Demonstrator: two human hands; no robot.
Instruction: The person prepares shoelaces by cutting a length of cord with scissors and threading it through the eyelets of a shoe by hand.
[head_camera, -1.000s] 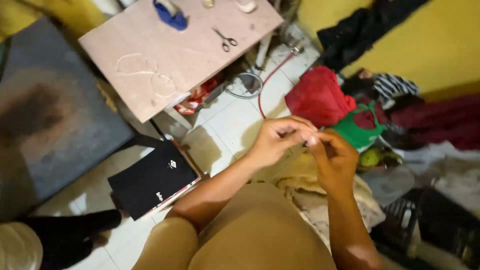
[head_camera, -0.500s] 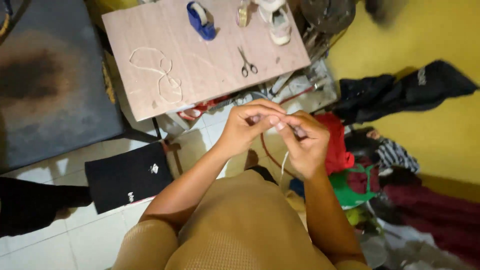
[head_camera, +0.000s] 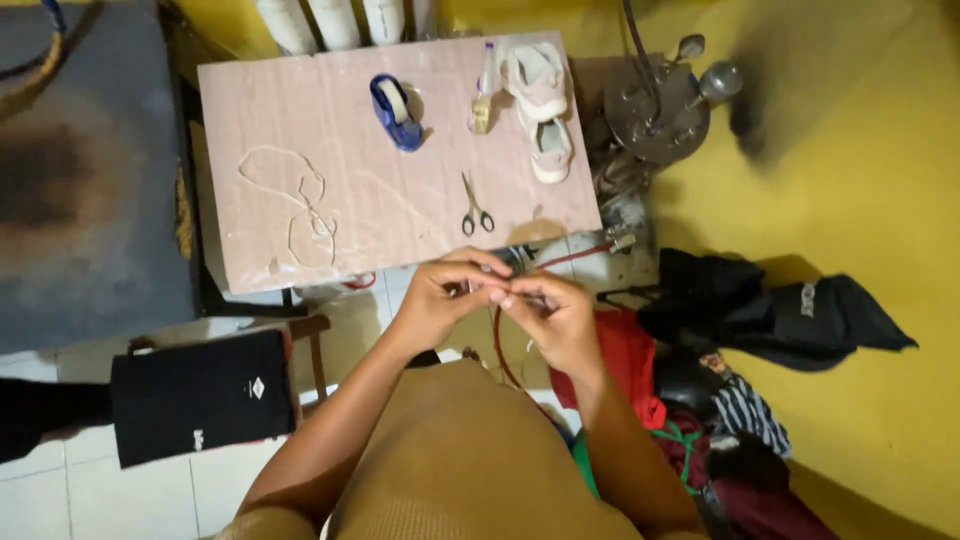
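both hands are meeting just below the table (head_camera: 300, 150) edge. the left hand (head_camera: 440, 298) and right hand (head_camera: 560, 318) are pinching a small thin item (head_camera: 505, 296) between their fingertips; its kind is too small to tell. scissors (head_camera: 476, 208) are lying on the table, just beyond the hands.

Thin pale thread or cord (head_camera: 528, 345), pinched between fingertips of both hands, just below near edge of table. Short piece shows between fingers, too small to tell more. Loose end hangs down toward 6 o'clock, in front of red cloth. Left hand (head_camera: 440, 300) at 9 o'clock of pinch point, right hand (head_camera: 560, 322) at 3 o'clock, fingertips touching.
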